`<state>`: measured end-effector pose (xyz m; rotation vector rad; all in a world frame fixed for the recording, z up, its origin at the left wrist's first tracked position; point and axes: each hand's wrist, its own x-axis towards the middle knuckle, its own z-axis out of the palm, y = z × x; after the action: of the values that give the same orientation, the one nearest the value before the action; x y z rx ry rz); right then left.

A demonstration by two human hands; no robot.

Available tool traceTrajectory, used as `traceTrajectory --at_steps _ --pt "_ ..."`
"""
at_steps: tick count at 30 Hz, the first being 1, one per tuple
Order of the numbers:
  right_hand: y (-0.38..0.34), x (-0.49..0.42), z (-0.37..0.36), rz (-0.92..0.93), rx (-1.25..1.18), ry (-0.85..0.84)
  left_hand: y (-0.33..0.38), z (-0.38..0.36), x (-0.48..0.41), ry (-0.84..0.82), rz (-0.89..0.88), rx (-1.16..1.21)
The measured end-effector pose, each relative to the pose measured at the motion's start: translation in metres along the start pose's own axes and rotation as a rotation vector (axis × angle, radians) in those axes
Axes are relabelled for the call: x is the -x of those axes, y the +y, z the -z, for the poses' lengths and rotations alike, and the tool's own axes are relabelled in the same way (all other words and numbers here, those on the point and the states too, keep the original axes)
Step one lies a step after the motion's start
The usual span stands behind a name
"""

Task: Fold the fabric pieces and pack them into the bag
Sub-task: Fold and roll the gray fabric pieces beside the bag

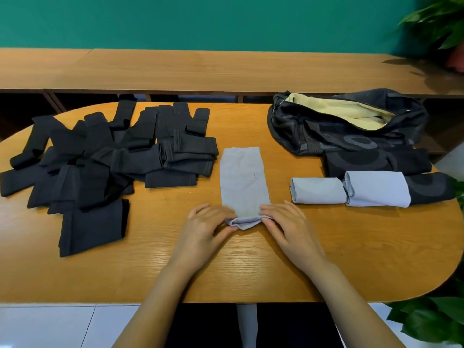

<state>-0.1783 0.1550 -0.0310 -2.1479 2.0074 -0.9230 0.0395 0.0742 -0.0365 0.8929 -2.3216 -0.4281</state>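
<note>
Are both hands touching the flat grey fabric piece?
Touching. Head view shows the left hand and right hand pinching the near edge of the grey fabric piece.

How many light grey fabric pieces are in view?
3: flat piece at centre, pinched by left hand and right hand; two rolled pieces near the bag; others may hide inside.

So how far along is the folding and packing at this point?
Early. Done: two folded grey pieces lie near the bag, not packed. In hand: left hand and right hand pinch the near edge of a flat grey piece, starting its fold. Left: the dark pile is unfolded, and the open bag shows only yellow lining, so packing looks unstarted.
</note>
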Motion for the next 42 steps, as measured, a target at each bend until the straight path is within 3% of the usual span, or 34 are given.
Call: traceTrajectory --at_steps 4,10,20,24,28,32,36,42 --pt "0.001 0.002 0.000 0.058 -0.055 -0.045 0.004 0.003 -0.001 0.083 0.022 0.051" --pt "-0.002 0.003 0.002 0.105 -0.025 0.133 0.009 0.007 0.001 0.150 0.072 0.101" --pt "-0.007 0.004 0.008 -0.027 -0.189 0.120 0.010 0.008 0.003 0.135 0.152 0.309" --pt "-0.006 0.003 0.005 0.020 -0.048 0.127 0.009 0.008 0.001 0.122 0.170 0.335" --pt "-0.001 0.002 0.002 0.109 0.082 0.159 0.006 0.008 0.002 0.083 0.078 0.216" --pt "-0.002 0.001 0.002 0.191 0.072 0.015 0.000 0.004 0.002 0.038 0.015 0.142" --pt "-0.003 -0.001 0.000 0.141 0.059 -0.189 -0.001 0.001 0.001 -0.047 0.005 0.129" --pt "-0.001 -0.002 0.000 0.119 0.044 -0.172 -0.001 0.001 0.001 -0.127 0.073 0.120"
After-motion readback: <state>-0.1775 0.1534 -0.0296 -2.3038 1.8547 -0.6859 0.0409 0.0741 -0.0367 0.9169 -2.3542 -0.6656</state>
